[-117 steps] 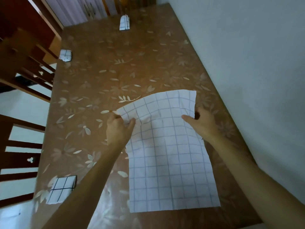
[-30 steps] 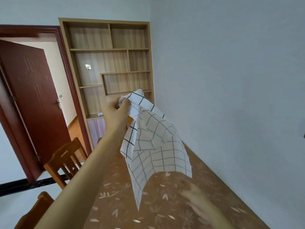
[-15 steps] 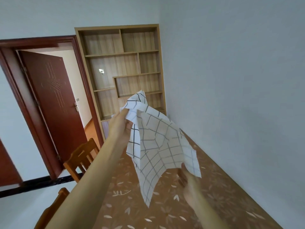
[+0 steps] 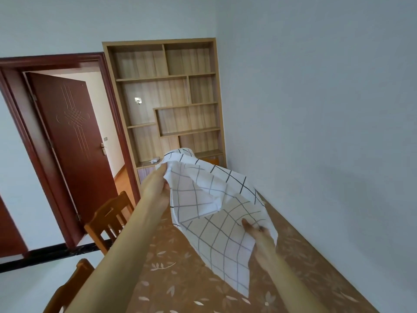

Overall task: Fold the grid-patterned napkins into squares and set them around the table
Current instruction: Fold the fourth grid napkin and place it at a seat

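A white napkin with a dark grid pattern hangs unfolded and rumpled in the air above the brown leaf-patterned table. My left hand pinches its upper left corner at about chest height. My right hand grips the napkin's lower right edge, lower down and closer to the wall. A loose corner droops toward the tabletop between my arms. No folded napkins show in this view.
Two wooden chairs stand along the table's left side. A pale wall runs close along the table's right edge. At the far end are an open-shelf wooden bookcase and an open dark red door.
The napkin has been lifted off the table, and the view has swung up toward the far end of the room. My right hand rose and took hold of the napkin's lower edge.
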Action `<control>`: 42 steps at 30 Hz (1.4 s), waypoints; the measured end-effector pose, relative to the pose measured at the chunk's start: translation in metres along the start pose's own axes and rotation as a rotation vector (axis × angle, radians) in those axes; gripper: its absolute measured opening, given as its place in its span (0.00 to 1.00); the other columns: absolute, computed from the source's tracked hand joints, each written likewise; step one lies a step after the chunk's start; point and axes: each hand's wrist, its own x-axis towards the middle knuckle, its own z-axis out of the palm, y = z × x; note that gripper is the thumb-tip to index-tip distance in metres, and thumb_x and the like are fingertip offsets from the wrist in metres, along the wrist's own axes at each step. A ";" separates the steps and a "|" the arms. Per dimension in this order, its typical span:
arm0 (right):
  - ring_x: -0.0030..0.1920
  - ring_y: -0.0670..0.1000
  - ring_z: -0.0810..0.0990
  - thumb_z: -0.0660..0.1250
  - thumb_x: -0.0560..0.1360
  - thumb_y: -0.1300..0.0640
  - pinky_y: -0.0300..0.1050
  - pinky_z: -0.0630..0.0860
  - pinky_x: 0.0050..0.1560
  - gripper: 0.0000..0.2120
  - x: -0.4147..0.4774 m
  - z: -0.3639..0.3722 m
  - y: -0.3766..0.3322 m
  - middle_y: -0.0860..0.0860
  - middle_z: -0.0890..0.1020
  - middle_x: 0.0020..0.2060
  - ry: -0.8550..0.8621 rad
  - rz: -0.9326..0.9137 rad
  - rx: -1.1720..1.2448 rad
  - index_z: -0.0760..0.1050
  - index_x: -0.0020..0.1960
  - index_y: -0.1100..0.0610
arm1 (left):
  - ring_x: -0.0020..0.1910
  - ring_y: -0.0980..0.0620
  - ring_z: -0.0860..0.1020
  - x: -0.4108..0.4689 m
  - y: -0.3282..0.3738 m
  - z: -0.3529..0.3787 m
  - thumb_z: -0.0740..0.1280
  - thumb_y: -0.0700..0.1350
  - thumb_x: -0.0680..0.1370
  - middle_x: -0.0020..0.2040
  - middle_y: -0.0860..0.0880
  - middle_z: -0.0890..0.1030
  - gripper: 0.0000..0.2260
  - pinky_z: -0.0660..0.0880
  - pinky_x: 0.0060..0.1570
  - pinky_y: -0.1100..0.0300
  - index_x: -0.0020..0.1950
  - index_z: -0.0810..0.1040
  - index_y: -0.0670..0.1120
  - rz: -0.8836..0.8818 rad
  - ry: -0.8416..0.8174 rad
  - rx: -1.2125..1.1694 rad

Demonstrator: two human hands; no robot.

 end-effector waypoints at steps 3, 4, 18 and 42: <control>0.66 0.50 0.68 0.69 0.79 0.52 0.56 0.56 0.76 0.21 0.003 -0.014 -0.004 0.43 0.70 0.62 0.032 0.036 -0.104 0.68 0.69 0.53 | 0.40 0.50 0.82 -0.006 0.003 -0.004 0.71 0.36 0.78 0.42 0.47 0.84 0.03 0.81 0.40 0.58 0.48 0.82 0.43 0.104 0.172 0.112; 0.59 0.51 0.72 0.65 0.81 0.58 0.57 0.64 0.72 0.14 0.006 -0.024 -0.006 0.47 0.74 0.61 0.129 -0.023 -0.153 0.72 0.66 0.56 | 0.40 0.50 0.81 -0.007 0.004 -0.006 0.70 0.35 0.78 0.43 0.46 0.83 0.05 0.81 0.40 0.58 0.45 0.81 0.44 0.135 0.206 0.143; 0.48 0.58 0.81 0.59 0.73 0.77 0.52 0.77 0.55 0.20 0.012 -0.109 -0.057 0.60 0.83 0.51 0.240 -0.163 -0.184 0.81 0.34 0.60 | 0.45 0.52 0.81 -0.007 0.006 -0.037 0.63 0.31 0.80 0.47 0.48 0.83 0.11 0.81 0.42 0.61 0.48 0.82 0.44 0.261 0.185 0.357; 0.66 0.54 0.78 0.73 0.73 0.46 0.56 0.70 0.70 0.25 -0.043 0.016 -0.088 0.54 0.82 0.62 -0.492 -0.349 -0.411 0.77 0.66 0.56 | 0.54 0.51 0.83 -0.067 -0.011 0.032 0.74 0.51 0.73 0.49 0.48 0.86 0.06 0.74 0.56 0.57 0.43 0.86 0.49 0.234 -0.575 0.682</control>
